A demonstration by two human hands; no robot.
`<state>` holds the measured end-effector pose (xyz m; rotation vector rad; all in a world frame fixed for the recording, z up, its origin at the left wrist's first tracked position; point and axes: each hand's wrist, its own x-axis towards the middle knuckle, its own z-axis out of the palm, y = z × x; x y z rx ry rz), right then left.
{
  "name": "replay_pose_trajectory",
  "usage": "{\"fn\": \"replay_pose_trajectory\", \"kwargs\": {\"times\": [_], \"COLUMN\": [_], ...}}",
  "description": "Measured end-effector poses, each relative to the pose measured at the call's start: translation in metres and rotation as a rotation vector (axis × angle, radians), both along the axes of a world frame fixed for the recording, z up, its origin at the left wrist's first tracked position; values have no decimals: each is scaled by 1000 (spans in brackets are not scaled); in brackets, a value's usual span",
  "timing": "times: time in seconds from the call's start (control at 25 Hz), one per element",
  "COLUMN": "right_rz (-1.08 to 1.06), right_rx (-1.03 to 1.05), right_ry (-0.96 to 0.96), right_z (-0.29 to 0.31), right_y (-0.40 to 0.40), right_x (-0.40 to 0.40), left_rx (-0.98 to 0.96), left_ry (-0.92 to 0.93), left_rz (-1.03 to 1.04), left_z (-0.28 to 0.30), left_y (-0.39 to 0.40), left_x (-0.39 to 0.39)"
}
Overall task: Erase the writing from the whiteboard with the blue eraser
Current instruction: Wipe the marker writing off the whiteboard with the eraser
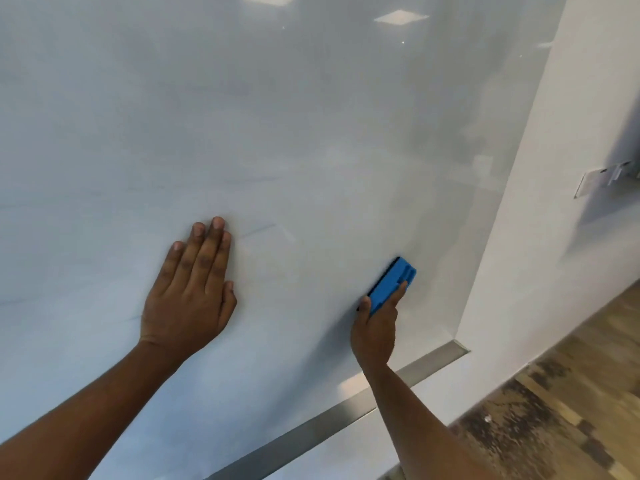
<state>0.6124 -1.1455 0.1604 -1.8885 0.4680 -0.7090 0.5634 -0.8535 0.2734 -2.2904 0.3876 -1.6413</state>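
Pressed pad-first against the whiteboard (pixel 311 133), low and toward its right edge: the blue eraser (pixel 393 284), long axis tilted up and to the right, clamped in the right hand (pixel 375 327) with thumb on the near side and fingers (pixel 398 294) wrapped over the back. Spread flat on the board to the left, well apart from the eraser: the left hand (pixel 188 292), open, holding nothing, apparently only bracing. Up and to the left of the eraser, just beside the left fingertips: faint grey streaks (pixel 258 230), the clearest marks left. Probably called for next: a sweep up-left, broadside to the eraser's long axis. Just below: the metal trim (pixel 433 362).
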Motion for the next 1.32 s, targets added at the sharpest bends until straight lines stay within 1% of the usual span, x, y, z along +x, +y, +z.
{"fn": "replay_pose_trajectory", "kwargs": {"times": [0.04,0.08,0.12,0.16,0.2,0.24,0.28,0.32,0.36,0.4,0.44,0.52,0.56,0.6,0.64,0.68,0.72,0.8,0.84,0.88,0.96,1.08,1.16,1.24,1.32], "right_rz": [-22,-36,-36,-26,5,69,97,102,77,35,-13,-64,-102,-143,-148,-112,-59,77,122,160,176,100,52,27,89], "right_rx": [228,361,352,195,-28,-235,-382,-399,-290,-111,103,603,849,994,1032,921,698,245,119,97,63,-55,-73,-35,112], "right_ry": [70,102,79,-19,-174,-281,-326,-317,-269,-193,-74,188,276,340,350,305,209,-48,-109,-133,-109,-123,-204,-297,-427], "right_z": [3,11,21,29,31,27,19,10,-3,-19,-31,-51,-56,-54,-47,-37,-24,-4,0,2,2,5,12,26,57], "right_y": [10,24,41,58,75,90,101,108,113,116,116,110,105,103,104,108,116,138,147,150,143,123,117,113,106], "right_x": [4,6,3,-3,-13,-24,-29,-32,-35,-38,-39,-33,-29,-25,-23,-26,-31,-45,-50,-55,-61,-57,-53,-53,-54], "left_rx": [3,-3,-12,-16,-13,-8,-9,-16,-20,-17,-14,-9,-1,9,14,14,16,31,34,37,53,47,2,-94,-158], "left_ry": [-4,-11,-13,-11,-8,-3,8,23,33,39,44,55,56,51,43,37,33,25,31,45,69,129,154,133,86], "left_rz": [1,6,6,0,-3,-3,-5,-16,-29,-37,-35,-40,-44,-39,-25,-8,4,35,42,36,25,12,-4,-5,-8], "left_z": [-2,-3,-4,-4,-5,-4,-3,-3,-4,-4,-4,-2,-3,-4,-4,-4,-5,-8,-8,-8,-6,1,7,24,51], "left_y": [-1,-2,-2,-3,-3,-3,-2,-1,-1,-1,-1,-1,-1,-1,-1,-1,-1,-2,-1,-1,1,-2,1,10,26], "left_x": [0,0,0,1,1,2,2,1,0,-2,-3,-5,-6,-7,-6,-5,-4,-1,0,0,-4,-15,-24,-32,-40]}}
